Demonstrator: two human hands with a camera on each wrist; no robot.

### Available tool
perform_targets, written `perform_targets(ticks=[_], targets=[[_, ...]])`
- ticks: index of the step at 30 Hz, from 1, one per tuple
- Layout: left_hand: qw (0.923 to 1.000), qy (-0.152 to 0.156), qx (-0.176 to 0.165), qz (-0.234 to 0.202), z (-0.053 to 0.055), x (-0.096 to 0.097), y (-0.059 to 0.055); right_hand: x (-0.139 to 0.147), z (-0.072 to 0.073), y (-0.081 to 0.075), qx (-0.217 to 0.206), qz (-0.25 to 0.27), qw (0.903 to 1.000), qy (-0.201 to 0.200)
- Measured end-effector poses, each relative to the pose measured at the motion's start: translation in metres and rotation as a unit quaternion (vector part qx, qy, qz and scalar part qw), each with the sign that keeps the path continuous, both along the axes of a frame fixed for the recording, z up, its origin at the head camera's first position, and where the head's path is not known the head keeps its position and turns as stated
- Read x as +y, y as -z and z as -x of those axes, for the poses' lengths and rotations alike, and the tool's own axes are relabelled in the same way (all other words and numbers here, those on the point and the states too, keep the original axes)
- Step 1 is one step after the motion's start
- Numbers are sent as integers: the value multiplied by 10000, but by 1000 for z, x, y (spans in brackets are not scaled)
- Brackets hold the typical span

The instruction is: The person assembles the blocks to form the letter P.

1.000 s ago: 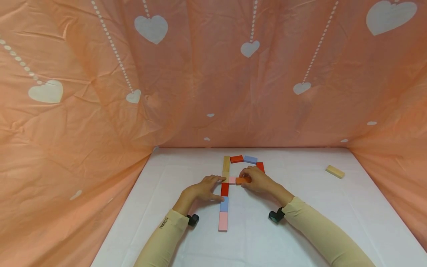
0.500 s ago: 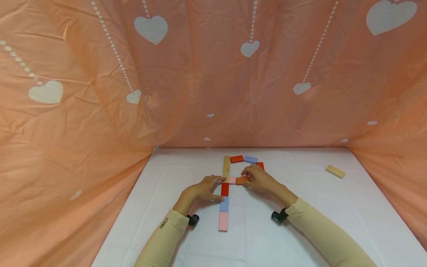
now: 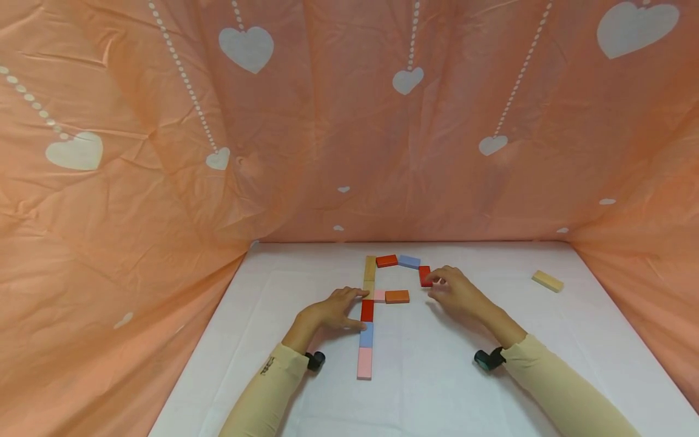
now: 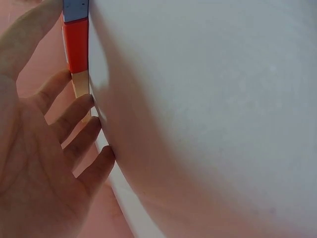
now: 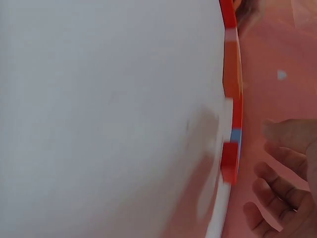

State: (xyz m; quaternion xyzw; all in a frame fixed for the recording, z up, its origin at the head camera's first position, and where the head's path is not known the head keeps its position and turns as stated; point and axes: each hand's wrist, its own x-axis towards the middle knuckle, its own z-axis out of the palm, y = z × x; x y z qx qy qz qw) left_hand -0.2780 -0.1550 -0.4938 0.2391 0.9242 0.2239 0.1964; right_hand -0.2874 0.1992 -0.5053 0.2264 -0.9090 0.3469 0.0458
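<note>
A column of flat wooden blocks runs down the table: natural wood [image 3: 370,267] at the far end, then red [image 3: 367,311], blue [image 3: 366,335] and pink [image 3: 364,364]. My left hand [image 3: 333,309] touches it from the left, fingers spread, with the thumb at the blue block and the index finger at the lower wood block. Rightward from the column lie a pink block [image 3: 379,296] and an orange block [image 3: 397,297]. My right hand [image 3: 459,294] holds nothing; its fingertips are beside the right-hand red block [image 3: 425,276]. Contact there is unclear.
Another red block [image 3: 386,261] and a blue block [image 3: 409,261] form the top of the loop. One natural wood block [image 3: 548,281] lies apart at the right. A peach curtain [image 3: 349,121] with hearts hangs around the white table [image 3: 426,388].
My right hand has let go of the orange block and moved right, its fingers loosening. The orange block stays beside the pink one. My left hand keeps its place.
</note>
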Motion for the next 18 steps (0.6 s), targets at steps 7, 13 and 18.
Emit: perform_targets(ticks=[7,13,18], targets=[[10000,38,8,32,1,0,2,38,-6,-4,43,-6,9995,319],[10000,-20,17,60,1,0,3,71,-10,-6,198,-16,9979,609],[9999,-70,7,103,0,1,3,99,-15,-6,424,44,9958,805]])
